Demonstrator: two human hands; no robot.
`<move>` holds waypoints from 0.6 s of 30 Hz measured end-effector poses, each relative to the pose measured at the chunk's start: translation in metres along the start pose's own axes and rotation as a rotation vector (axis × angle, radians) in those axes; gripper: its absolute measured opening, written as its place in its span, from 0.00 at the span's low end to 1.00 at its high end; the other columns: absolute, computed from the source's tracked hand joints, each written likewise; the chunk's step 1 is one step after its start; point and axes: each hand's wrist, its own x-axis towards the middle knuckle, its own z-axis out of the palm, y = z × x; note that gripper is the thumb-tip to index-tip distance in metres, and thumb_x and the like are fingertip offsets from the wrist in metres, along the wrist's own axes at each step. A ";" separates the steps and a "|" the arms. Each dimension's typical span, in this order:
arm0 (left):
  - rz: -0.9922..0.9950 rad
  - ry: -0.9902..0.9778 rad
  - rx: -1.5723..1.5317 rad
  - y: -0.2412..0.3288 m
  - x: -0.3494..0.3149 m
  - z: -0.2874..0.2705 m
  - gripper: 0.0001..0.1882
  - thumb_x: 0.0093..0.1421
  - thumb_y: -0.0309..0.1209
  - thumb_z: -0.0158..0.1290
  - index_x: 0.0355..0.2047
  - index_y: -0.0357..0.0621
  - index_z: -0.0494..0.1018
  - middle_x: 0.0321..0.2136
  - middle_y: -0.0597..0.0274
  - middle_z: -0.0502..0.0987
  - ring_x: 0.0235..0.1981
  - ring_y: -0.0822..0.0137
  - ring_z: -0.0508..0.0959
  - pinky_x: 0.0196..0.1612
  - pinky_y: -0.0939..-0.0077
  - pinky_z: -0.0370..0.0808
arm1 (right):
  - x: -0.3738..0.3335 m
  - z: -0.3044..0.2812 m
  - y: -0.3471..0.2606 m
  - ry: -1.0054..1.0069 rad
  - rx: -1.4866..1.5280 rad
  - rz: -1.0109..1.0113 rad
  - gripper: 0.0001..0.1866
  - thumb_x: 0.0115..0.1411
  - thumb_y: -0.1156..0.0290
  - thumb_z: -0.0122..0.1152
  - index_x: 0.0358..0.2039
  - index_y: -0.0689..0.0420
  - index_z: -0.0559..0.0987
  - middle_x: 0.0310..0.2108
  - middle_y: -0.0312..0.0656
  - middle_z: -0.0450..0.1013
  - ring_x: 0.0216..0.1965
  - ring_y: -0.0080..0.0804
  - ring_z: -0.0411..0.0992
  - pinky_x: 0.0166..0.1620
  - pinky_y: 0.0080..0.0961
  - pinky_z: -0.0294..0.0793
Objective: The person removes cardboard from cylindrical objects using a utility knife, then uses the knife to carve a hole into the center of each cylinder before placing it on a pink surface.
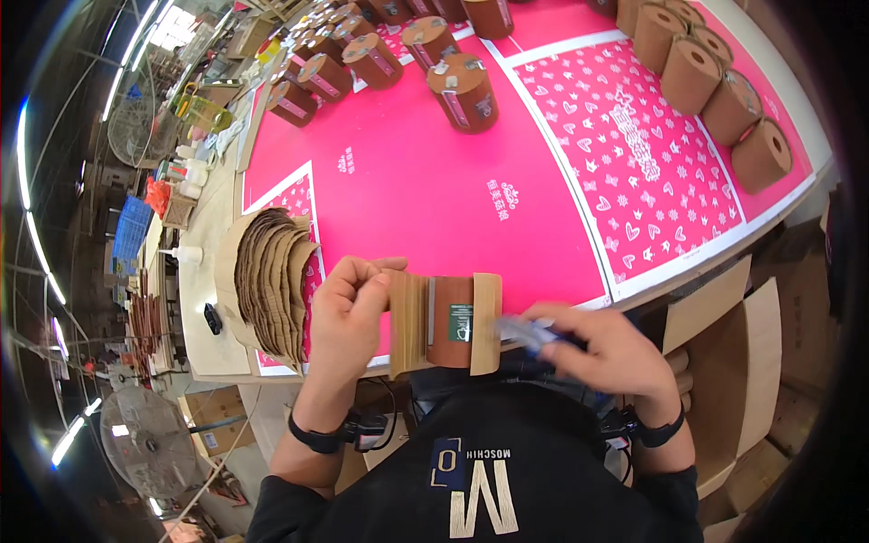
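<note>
- Ahead of grip: pink printed sheet [407, 176], brown cylindrical rolls [465, 95]; pale table's [215, 351] edge just below.
- Btwn hands: reddish-brown cylinder [444, 319], green label [460, 323], tan paper [409, 330] both ends.
- L hand [348, 312] pinched on paper's L edge; R hand [605, 348] curled round blue tool [541, 338].
- R of grip: open cardboard box [760, 348], contents unclear.

A pale wooden counter [201, 351], largely covered with bright pink printed sheets [407, 190], stretches across the room, its edges bowed by the lens. At the left, bright fluorescent tubes [23, 163] run through a dim, cluttered workshop, with a glaring window [174, 29] high up. One caged fan [145, 448] stands at lower left, another [136, 131] farther back. Cardboard boxes [760, 371] sit below the counter's right side; the floor is hard to make out.
</note>
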 end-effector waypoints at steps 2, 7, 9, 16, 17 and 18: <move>-0.062 0.033 -0.045 -0.001 0.000 -0.013 0.05 0.70 0.22 0.49 0.34 0.39 0.70 0.36 0.61 0.80 0.34 0.78 0.77 0.37 0.80 0.75 | -0.003 -0.006 0.008 0.307 0.028 0.051 0.23 0.64 0.69 0.63 0.59 0.60 0.75 0.30 0.45 0.76 0.31 0.27 0.72 0.39 0.27 0.74; -0.080 0.080 0.100 -0.031 -0.002 -0.033 0.14 0.70 0.21 0.45 0.55 0.38 0.65 0.32 0.63 0.81 0.27 0.81 0.73 0.30 0.84 0.69 | 0.016 0.016 -0.030 0.490 -0.094 -0.007 0.23 0.61 0.63 0.72 0.53 0.58 0.77 0.28 0.43 0.76 0.30 0.28 0.74 0.35 0.30 0.76; -0.061 0.057 0.256 -0.049 -0.008 -0.045 0.27 0.67 0.19 0.46 0.66 0.37 0.58 0.32 0.62 0.81 0.29 0.82 0.73 0.29 0.84 0.68 | 0.034 0.052 -0.039 0.368 -0.154 -0.259 0.23 0.60 0.58 0.73 0.51 0.54 0.77 0.38 0.46 0.79 0.33 0.40 0.81 0.37 0.38 0.82; -0.174 -0.110 -0.194 -0.071 -0.026 -0.051 0.36 0.64 0.16 0.49 0.72 0.41 0.53 0.54 0.53 0.78 0.53 0.67 0.80 0.53 0.71 0.78 | 0.056 0.097 -0.062 0.128 -0.659 -0.347 0.36 0.53 0.53 0.76 0.59 0.50 0.74 0.58 0.44 0.69 0.45 0.45 0.80 0.38 0.39 0.84; -0.243 -0.158 -0.359 -0.064 -0.025 -0.050 0.35 0.66 0.16 0.50 0.72 0.42 0.55 0.57 0.52 0.76 0.55 0.66 0.79 0.57 0.69 0.77 | 0.054 0.089 -0.053 0.186 -0.670 -0.382 0.36 0.51 0.53 0.78 0.58 0.51 0.75 0.59 0.45 0.69 0.47 0.46 0.80 0.39 0.39 0.84; -0.249 -0.191 -0.433 -0.060 -0.028 -0.051 0.29 0.69 0.20 0.51 0.69 0.40 0.61 0.56 0.52 0.77 0.56 0.65 0.79 0.58 0.68 0.77 | 0.049 0.083 -0.052 0.244 -0.696 -0.336 0.37 0.48 0.52 0.80 0.57 0.51 0.76 0.59 0.46 0.69 0.48 0.46 0.79 0.41 0.38 0.84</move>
